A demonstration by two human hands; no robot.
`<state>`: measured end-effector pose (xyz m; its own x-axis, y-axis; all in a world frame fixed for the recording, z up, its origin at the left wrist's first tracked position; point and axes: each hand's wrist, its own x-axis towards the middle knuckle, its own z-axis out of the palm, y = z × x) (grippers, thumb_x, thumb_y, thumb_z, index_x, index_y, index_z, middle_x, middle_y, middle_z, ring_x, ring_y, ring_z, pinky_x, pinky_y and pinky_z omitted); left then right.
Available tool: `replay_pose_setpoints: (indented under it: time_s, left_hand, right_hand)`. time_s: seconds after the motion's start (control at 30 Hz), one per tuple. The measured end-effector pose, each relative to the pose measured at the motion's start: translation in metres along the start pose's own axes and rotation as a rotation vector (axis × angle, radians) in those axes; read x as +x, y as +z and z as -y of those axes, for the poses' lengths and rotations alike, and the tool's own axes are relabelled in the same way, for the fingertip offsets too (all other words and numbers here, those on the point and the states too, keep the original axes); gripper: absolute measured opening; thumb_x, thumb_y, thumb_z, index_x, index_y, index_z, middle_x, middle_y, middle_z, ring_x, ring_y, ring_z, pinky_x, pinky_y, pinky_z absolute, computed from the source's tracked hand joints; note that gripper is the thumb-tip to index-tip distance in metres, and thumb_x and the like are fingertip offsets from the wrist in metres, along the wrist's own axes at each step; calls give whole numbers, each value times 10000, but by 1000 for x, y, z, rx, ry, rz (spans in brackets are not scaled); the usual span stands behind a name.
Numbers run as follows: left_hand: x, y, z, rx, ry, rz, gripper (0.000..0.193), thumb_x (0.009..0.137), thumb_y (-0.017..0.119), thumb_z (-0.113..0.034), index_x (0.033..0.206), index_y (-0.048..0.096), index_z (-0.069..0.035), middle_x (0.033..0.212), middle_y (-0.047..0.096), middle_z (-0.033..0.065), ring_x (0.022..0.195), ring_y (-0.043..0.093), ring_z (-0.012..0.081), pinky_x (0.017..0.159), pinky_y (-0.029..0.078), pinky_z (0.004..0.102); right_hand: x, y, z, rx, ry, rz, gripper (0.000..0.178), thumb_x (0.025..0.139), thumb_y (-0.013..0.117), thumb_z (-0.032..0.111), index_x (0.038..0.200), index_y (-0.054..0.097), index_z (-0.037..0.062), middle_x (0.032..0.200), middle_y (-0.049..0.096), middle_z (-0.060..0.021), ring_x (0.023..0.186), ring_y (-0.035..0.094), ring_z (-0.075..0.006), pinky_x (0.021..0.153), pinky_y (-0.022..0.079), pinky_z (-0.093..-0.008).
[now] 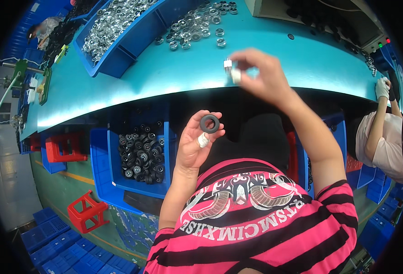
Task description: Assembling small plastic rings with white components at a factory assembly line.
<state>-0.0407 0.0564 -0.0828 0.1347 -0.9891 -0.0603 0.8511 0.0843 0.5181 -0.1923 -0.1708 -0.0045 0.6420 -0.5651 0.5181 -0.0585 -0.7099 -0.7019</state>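
Note:
My left hand (193, 145) is raised in front of the table's near edge, palm up. Its thumb and fingers close on a black rubber tyre ring (203, 124), with the hole facing up. White wrapping (203, 139) covers the thumb tip. Over the table my right hand (266, 76), smeared by motion, pinches a small clear wheel hub (228, 66) between fingertips; one tip also wears white wrapping. Loose clear wheel hubs (197, 28) with dark centres lie scattered farther back on the turquoise table (174, 68).
At the back left, a blue bin (119, 68) holds many clear hubs. Below the table's edge, another blue bin (167, 150) contains black wheels (142, 155). Red stools (86, 212) stand on the floor at left. A co-worker's gloved hand (382, 87) is at far right.

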Motion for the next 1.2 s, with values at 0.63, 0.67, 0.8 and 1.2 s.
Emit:
replay_pose_setpoints:
  time_s: [0.63,0.67,0.8,1.2]
  left_hand:
    - [13,22,13,359,-48,-138,618,841,782,10,1403,525,-11,1345,622,148,1224,633,223,1061,538,381]
    - [13,21,14,355,-50,-138,618,839,782,15,1402,527,-9,1340,625,144,1220,634,220,1057,535,371]
    - [13,19,15,368,-57,-143,619,836,782,25,1402,532,-7,1321,631,136,1221,633,216,1048,527,349]
    - [11,16,17,337,-64,-104,585,872,755,51,1416,546,2,1340,629,142,1233,633,224,1076,519,360]
  right_hand:
    - [-88,12,40,-17,14,160,360,747,810,46,1090,703,51,983,699,-94,879,694,-287,767,575,-386]
    - [-88,13,39,-9,26,162,360,751,818,53,1093,704,53,982,698,-93,871,698,-276,751,577,-381]
    - [-94,16,37,232,270,194,352,792,839,81,1120,713,56,992,690,-88,842,710,-204,694,584,-341]
    - [-109,27,36,377,326,42,327,796,844,50,1107,743,50,990,705,-69,828,715,-157,714,589,-290]
